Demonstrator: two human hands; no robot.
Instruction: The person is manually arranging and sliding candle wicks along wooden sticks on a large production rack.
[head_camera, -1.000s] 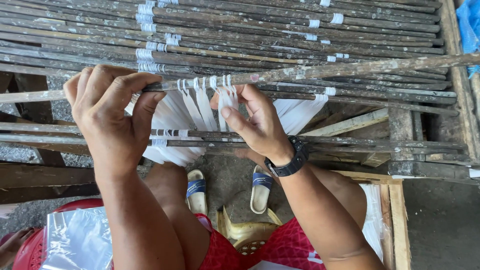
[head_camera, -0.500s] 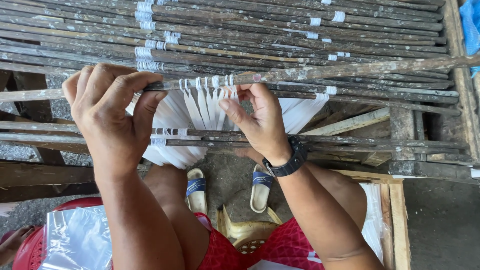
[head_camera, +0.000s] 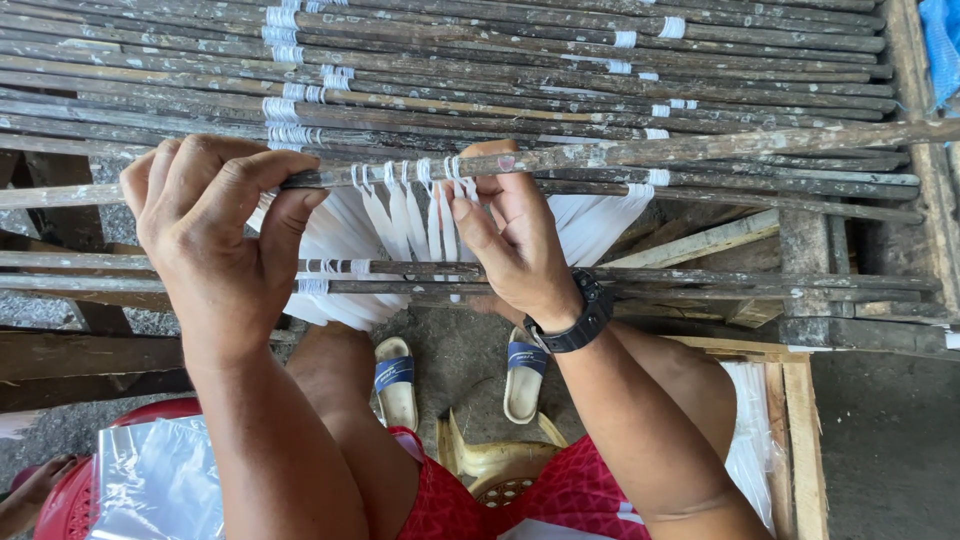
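While hands (head_camera: 215, 240) grip (tightly), sticks (head_camera: 600, 60) crowd around.

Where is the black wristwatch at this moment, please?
In the head view, the black wristwatch sits right of centre on the wrist of the right hand, just below the dark sticks and above the sandals.

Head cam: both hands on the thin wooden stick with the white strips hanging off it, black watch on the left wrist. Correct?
Not quite: the black wristwatch is on the right wrist, not the left. The rest holds in the head view: the left hand and the right hand both grip the thin wooden stick, and the white strips hang looped over it between them.
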